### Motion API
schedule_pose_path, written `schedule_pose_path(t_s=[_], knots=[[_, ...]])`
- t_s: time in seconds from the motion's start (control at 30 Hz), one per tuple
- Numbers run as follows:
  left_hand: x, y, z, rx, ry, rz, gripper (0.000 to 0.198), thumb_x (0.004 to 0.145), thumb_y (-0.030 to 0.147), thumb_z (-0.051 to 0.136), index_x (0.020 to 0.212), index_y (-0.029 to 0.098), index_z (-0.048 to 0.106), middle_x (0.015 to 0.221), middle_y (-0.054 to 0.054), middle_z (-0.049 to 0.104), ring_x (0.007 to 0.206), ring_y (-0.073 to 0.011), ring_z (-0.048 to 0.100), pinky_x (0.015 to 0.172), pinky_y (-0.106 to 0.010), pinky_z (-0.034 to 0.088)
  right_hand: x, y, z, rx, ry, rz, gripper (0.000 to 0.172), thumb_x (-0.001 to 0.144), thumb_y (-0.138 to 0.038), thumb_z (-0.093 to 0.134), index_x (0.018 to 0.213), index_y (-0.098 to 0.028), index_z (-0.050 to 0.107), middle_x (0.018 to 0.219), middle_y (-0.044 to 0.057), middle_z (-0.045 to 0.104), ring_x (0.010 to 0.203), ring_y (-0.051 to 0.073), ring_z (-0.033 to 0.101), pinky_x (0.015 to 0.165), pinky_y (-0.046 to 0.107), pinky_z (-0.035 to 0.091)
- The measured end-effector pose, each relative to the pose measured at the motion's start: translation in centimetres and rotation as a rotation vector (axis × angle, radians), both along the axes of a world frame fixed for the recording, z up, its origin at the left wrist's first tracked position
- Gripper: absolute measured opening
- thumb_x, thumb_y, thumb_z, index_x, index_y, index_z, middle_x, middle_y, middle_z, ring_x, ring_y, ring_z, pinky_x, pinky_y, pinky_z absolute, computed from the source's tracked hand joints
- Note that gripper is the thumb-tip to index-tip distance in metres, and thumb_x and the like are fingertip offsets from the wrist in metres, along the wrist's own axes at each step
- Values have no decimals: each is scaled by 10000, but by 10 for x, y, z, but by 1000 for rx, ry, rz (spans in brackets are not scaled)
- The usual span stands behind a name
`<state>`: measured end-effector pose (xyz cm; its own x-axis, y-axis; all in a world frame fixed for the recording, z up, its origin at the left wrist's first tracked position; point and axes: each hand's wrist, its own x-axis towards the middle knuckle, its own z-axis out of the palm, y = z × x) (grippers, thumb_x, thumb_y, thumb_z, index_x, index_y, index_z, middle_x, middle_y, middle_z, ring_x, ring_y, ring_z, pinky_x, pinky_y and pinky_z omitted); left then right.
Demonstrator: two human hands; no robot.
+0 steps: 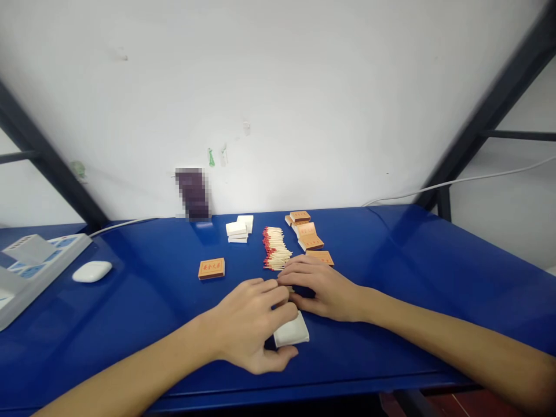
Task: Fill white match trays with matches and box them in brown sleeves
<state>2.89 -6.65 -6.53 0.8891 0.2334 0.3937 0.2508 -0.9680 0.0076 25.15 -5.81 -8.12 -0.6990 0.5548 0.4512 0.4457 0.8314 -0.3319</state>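
Head view: both hands meet over a white cardboard matchbox tray (292,333).
Left hand (249,324) clamps the tray; right hand (324,289), fingers seemingly pinched together, sits just below the red-tipped wooden matches (274,249).

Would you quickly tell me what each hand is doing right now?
Left hand: closed on the white inner tray lying on the blue table.
Right hand: fingers curled near the matchstick pile; grip cannot be told.

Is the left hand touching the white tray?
Touching. The head view shows the left hand with its thumb under and fingers over the white tray, no gap between them.
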Motion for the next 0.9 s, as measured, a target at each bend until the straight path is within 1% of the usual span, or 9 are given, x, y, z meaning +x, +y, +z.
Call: schedule_pose_path(t_s=[0.13,0.3,0.4,0.5,0.6,0.7,0.77,0.83,0.9], knots=[[-1,5,-2,-17,41,1,222,812,394,607,838,181,549,788,-13,602,703,-173,559,626,-312,403,0,1,-1,-6,8,-12,145,941,-159,550,1024,-200,662,1018,68,695,1009,211,595,915,384,477],[-2,9,-3,-16,31,9,222,829,387,623,864,179,552,846,-17,619,717,-160,567,635,-300,405,1,1,-2,-19,23,-34,129,926,-144,553,961,-197,665,949,65,698,913,203,616,838,366,482],[-3,13,-4,-2,-6,16,258,798,414,659,859,180,569,827,-10,613,691,-151,551,619,-294,391,0,1,-2,-30,33,-35,141,914,-114,546,930,-200,657,905,48,695,893,194,615,830,356,475],[-4,18,-5,3,-89,-46,354,744,506,709,835,186,587,820,-15,623,673,-150,535,611,-295,379,0,1,-2,-37,40,-48,141,903,-108,551,924,-198,658,876,45,685,885,197,606,814,351,474],[-5,21,-3,-109,-244,-142,390,715,525,756,811,187,587,796,-21,636,661,-141,534,614,-288,395,0,2,-3,-39,42,-53,139,899,-115,560,928,-198,667,872,47,678,889,201,597,809,351,472],[-9,24,3,-242,-399,-159,327,713,431,767,801,182,574,731,-24,622,647,-145,537,598,-279,410,0,3,-5,-31,48,-56,132,898,-118,566,914,-196,671,878,47,680,886,198,592,814,351,470],[-13,26,6,-310,-459,-143,274,744,415,694,805,178,573,718,-36,613,640,-156,528,590,-290,410,1,3,-6,-21,59,-61,126,901,-126,569,915,-194,674,884,48,684,873,193,590,812,351,469],[-16,30,7,-376,-514,-116,270,806,439,580,819,169,580,711,-42,593,633,-160,516,588,-297,411,1,4,-7,-11,68,-63,121,907,-142,572,918,-196,680,889,50,689,859,190,591,808,351,470],[-17,35,5,-403,-527,1,235,861,389,523,806,167,579,687,-24,565,615,-144,500,587,-280,406,1,4,-7,-2,69,-69,116,905,-147,578,912,-196,682,880,49,693,844,188,591,803,351,470]])
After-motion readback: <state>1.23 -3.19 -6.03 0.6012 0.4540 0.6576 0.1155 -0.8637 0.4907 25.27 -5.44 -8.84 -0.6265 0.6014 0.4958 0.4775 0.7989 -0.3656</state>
